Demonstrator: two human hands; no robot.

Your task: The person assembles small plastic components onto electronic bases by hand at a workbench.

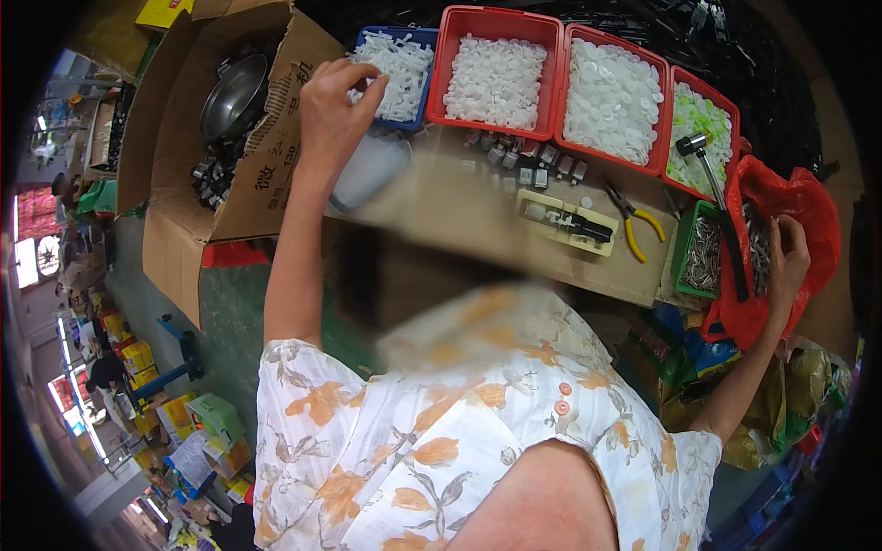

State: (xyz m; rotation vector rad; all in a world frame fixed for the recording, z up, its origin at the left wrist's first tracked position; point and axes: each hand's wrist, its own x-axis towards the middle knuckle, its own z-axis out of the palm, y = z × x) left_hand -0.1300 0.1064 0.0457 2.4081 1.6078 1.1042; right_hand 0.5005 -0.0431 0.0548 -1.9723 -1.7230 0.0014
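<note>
My left hand is at the left edge of a blue bin of small white plastic pieces. Its fingers are curled toward the thumb; whatever they hold is too small to make out. Over on the right, my right hand reaches to a red plastic bag with thin metal parts inside. Its fingers are drawn together, and I cannot see what is between them. A black-handled hammer lies between the bag and a green bin of metal pins.
Red bins of white and light green pieces line the back. Yellow-handled pliers, a cream fixture and small metal blocks lie before them. At left stands a cardboard box holding a metal bowl.
</note>
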